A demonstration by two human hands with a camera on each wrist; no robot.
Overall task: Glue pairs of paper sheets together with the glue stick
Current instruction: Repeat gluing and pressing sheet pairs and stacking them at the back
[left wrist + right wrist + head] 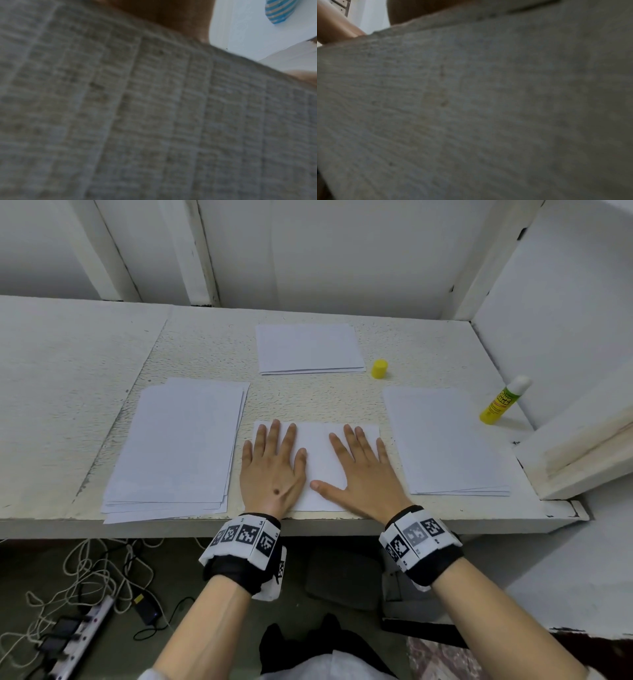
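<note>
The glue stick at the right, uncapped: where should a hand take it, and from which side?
Probably round the yellow barrel of the glue stick, below the white exposed tip, coming from its left with the right hand. It stands tilted close to the white ledge on its right, so only the left side is open.

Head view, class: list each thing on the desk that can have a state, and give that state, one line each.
Glue stick: uncapped, standing, tilted.
Yellow cap: off, standing apart from the stick.
Centre sheet: flat, pressed under both hands.
Left hand: flat, fingers straight.
Right hand: flat, fingers spread.
Left stack: loosely fanned.
Right stack: fairly neat.
Far stack: fairly neat.
</note>
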